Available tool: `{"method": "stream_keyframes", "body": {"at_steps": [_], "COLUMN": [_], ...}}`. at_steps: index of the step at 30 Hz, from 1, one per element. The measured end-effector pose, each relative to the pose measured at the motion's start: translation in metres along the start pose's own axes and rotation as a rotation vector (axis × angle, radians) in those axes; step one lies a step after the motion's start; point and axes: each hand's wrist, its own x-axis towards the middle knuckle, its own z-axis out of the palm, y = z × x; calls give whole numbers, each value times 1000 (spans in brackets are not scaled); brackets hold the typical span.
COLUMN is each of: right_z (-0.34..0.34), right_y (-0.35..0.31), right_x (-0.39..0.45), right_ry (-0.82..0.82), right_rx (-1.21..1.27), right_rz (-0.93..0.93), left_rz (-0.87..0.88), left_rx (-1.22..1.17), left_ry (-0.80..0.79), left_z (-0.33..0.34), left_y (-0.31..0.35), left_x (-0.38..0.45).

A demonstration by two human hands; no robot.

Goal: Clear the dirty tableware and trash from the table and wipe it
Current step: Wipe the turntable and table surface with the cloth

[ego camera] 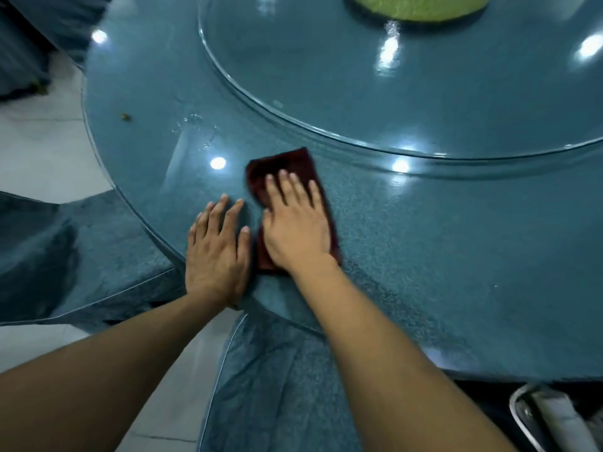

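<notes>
A round table [440, 243] with a glossy blue-green glass top fills the view. My right hand [295, 223] lies flat on a folded dark red cloth [287, 164], pressing it onto the table near the front edge. My left hand [217, 252] rests palm down on the bare glass just left of the cloth, fingers apart, holding nothing. A small brown food scrap [125, 117] lies near the table's left edge. A patch of water drops [195, 128] glistens behind my left hand.
A raised glass turntable [326, 93] covers the table's middle, with a green object [421, 6] at its centre. Blue-covered chairs stand at the left [65, 249] and below the table [277, 386]. A metal bin or basin rim [528, 415] shows at the bottom right.
</notes>
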Motion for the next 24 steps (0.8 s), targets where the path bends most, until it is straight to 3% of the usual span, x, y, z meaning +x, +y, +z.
{"method": "stream_keyframes", "body": {"at_steps": [4, 10, 13, 18, 24], "right_z": [-5, -55, -71, -60, -10], "right_y": [29, 217, 271, 234, 61], "right_x": [-4, -63, -89, -76, -52], "right_ry": [-16, 128, 177, 163, 120], "right_rx": [8, -61, -34, -9, -76], "right_rz": [-38, 450, 638, 693, 372], "left_rz": [7, 13, -7, -9, -4], "left_rx": [-10, 6, -2, 34, 8], "left_ry": [-4, -9, -19, -21, -24], "left_z": [3, 1, 0, 2, 3], "left_y": [-4, -2, 2, 2, 2], "left_x": [2, 1, 1, 0, -3]}}
